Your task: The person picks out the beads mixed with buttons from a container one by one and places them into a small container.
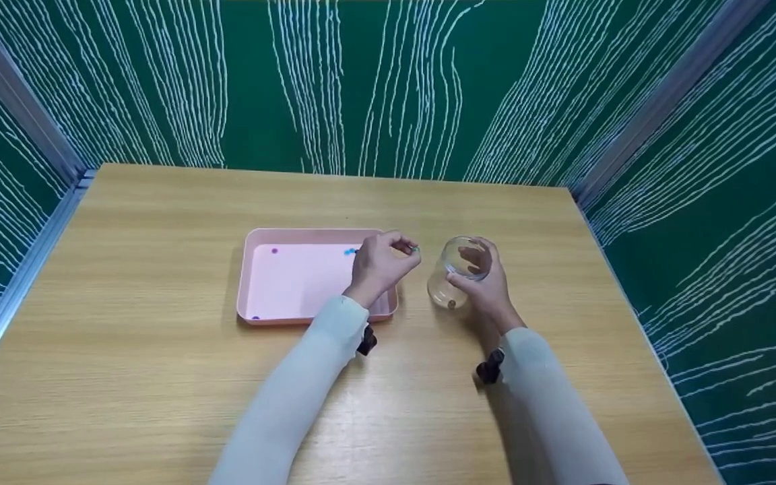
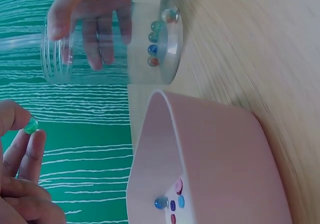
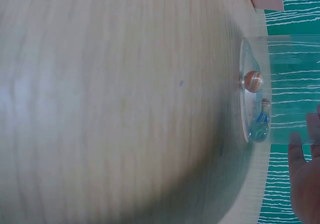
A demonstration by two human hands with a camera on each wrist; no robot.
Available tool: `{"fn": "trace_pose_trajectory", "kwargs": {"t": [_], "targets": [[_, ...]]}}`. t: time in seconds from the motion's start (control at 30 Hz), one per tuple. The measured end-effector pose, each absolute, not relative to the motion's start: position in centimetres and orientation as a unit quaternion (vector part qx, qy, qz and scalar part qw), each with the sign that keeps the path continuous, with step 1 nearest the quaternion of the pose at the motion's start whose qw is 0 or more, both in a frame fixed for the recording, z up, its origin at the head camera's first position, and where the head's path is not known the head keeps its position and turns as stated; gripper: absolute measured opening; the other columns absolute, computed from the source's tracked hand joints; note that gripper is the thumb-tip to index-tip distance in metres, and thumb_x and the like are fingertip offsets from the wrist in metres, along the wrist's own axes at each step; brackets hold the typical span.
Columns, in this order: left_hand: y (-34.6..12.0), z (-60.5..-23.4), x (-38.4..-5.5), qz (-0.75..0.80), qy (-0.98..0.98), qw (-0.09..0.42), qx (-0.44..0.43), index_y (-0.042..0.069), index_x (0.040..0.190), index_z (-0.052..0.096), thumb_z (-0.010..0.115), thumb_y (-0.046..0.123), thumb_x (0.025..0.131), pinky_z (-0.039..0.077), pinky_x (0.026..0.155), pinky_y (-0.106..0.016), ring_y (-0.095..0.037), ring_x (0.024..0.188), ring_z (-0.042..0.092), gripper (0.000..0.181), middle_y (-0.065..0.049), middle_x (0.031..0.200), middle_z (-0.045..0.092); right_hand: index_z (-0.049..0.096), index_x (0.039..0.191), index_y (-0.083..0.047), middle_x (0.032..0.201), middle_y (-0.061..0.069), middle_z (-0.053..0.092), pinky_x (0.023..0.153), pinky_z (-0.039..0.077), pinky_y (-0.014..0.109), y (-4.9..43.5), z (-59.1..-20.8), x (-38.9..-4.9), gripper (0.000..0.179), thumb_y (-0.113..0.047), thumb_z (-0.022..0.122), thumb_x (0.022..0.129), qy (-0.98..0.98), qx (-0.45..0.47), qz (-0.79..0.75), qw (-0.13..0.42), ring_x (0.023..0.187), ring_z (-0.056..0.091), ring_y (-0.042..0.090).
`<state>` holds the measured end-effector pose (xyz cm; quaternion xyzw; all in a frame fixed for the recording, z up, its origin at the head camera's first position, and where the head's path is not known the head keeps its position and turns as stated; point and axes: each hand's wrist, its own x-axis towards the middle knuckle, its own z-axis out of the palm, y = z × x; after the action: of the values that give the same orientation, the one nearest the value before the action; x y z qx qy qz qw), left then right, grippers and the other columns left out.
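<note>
My left hand (image 1: 381,264) is over the right end of a pink tray (image 1: 251,276), pinching a green glass marble (image 2: 31,126) between thumb and fingertips. To its right stands a clear glass jar (image 1: 443,286), upright on the table, with its mouth uncovered. My right hand (image 1: 489,286) grips the jar around its upper part. Several marbles lie on the jar's bottom, among them an orange-and-white marble (image 3: 253,81) and a blue marble (image 2: 152,50). In the tray, a blue marble (image 2: 161,202) lies beside small flat pink, blue and purple pieces, partly cut off in the left wrist view.
Both the tray and the jar stand on a light wooden table (image 1: 159,391). Green panels with white wavy lines (image 1: 260,87) rise behind and at the sides. A purple piece (image 1: 275,250) lies near the tray's back left corner.
</note>
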<state>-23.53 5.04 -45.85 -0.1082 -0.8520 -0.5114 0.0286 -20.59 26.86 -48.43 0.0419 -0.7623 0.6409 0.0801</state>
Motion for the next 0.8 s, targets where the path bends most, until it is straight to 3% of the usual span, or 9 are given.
{"fn": "trace_pose_trajectory", "kwargs": {"t": [0.17, 0.4, 0.8], "targets": [[5.4, -46.0, -23.3, -0.513, -0.851, 0.031, -0.11, 0.027, 0.089, 0.073, 0.069, 0.031, 0.08, 0.049, 0.079, -0.028, -0.006, 0.088, 0.061, 0.011, 0.016, 0.081, 0.069, 0.033, 0.14, -0.001, 0.136, 0.031, 0.046, 0.109, 0.029, 0.057, 26.9, -48.5, -20.6, 0.079, 0.0, 0.078, 0.075, -0.767, 0.039, 0.636, 0.077, 0.13, 0.043, 0.044], [5.9, -46.1, -23.0, -0.54, -0.834, 0.019, -0.114, 0.025, 0.092, 0.073, 0.07, 0.029, 0.081, 0.048, 0.082, -0.03, -0.017, 0.094, 0.065, 0.011, 0.015, 0.083, 0.069, 0.033, 0.14, -0.001, 0.135, 0.032, 0.047, 0.109, 0.03, 0.056, 26.9, -48.7, -20.6, 0.079, 0.001, 0.078, 0.074, -0.764, 0.034, 0.639, 0.08, 0.129, 0.044, 0.042], [7.2, -46.0, -22.6, -0.545, -0.827, 0.025, -0.132, 0.027, 0.093, 0.073, 0.071, 0.027, 0.083, 0.045, 0.091, -0.033, -0.006, 0.093, 0.063, 0.01, 0.016, 0.084, 0.069, 0.034, 0.139, 0.001, 0.134, 0.032, 0.049, 0.109, 0.03, 0.057, 26.7, -48.4, -20.4, 0.078, 0.002, 0.077, 0.074, -0.762, 0.03, 0.641, 0.084, 0.128, 0.045, 0.042]]}}
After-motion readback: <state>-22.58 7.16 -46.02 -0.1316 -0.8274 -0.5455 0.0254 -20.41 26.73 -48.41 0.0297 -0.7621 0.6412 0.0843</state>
